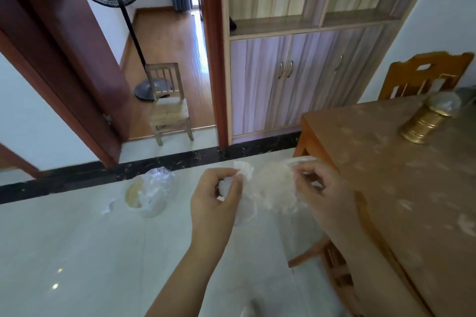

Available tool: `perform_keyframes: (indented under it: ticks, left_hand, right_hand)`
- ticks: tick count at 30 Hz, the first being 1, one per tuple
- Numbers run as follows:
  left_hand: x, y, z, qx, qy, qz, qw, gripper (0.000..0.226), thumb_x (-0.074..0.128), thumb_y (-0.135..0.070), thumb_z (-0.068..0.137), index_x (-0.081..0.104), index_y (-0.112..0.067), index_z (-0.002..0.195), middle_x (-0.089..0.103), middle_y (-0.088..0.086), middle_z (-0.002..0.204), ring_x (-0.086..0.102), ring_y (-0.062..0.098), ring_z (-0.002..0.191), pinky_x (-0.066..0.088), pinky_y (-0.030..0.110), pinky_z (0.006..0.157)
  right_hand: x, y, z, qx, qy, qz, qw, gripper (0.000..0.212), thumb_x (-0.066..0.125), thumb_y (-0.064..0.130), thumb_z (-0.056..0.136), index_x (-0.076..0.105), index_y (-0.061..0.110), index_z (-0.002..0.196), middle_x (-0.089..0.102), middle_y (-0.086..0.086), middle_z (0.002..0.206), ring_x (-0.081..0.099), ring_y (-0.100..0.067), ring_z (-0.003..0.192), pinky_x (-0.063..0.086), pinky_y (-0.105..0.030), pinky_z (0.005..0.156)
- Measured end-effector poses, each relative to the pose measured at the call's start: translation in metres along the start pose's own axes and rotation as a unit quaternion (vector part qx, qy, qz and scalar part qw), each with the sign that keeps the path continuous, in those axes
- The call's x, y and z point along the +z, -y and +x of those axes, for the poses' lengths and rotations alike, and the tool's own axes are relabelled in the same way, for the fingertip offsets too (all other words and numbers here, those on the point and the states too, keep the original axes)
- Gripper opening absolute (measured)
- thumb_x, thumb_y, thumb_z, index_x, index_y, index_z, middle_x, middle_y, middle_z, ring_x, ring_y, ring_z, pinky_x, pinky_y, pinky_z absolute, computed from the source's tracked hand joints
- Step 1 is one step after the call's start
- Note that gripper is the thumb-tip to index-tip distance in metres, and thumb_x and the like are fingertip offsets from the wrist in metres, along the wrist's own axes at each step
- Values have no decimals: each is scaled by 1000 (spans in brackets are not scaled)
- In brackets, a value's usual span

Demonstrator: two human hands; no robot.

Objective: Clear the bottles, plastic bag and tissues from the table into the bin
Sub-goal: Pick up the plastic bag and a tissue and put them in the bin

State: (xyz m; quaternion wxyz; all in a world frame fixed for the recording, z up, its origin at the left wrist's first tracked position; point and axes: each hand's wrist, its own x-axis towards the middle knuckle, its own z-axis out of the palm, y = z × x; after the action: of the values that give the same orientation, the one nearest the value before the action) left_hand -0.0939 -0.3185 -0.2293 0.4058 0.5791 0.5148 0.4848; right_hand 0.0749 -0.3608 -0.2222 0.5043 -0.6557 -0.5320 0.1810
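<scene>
The left hand (219, 190) is closed on a wad of crumpled white tissues (243, 171), and the right hand (318, 185) pinches the edge of a thin clear plastic bag (273, 192) stretched between the two. Both are held out over the pale floor, just off the corner of the table (386, 175). Further out on the floor sits the bin (149, 194), a small one lined with clear plastic, with a scrap of white paper (108, 207) lying beside it. A gold jar (428, 118) stands at the far end of the table; I see no bottles. This looks like the carrying step: next, reach left and forward, and let go above the bin's mouth.
</scene>
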Motion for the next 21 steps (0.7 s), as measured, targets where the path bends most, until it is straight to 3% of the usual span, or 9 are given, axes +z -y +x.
perform_keyframes:
  ticks: [5,11,14,21]
  left_hand:
    - [22,10,86,-32,-3,-15,999,16,63,-17,84,62,-32,78,64,-10,80,59,7,74,48,17,63]
    - [49,31,204,-20,11,-13,1000,19,63,-18,84,60,-34,76,63,-10,79,56,2,70,45,14,61]
    - [59,37,273,5,33,4,999,18,63,-20,83,58,-35,75,63,-12,78,56,0,71,43,10,59]
    - [96,41,414,30,115,10,993,20,62,-19,84,56,-36,75,62,-10,81,55,-1,72,42,6,58]
  right_hand:
    - [20,-17,85,28,-20,33,999,26,63,8,82,59,34,80,64,13,83,58,-5,77,44,-11,63]
    - [63,-40,188,73,-50,47,995,26,63,1,82,62,26,78,65,8,83,58,-7,77,45,-13,63]
    - [88,-45,247,72,-65,35,995,26,61,0,82,60,26,79,63,6,86,54,-1,77,40,-5,63]
    - [125,-62,368,98,-126,28,987,26,59,1,84,60,26,78,63,4,86,54,5,74,40,-5,61]
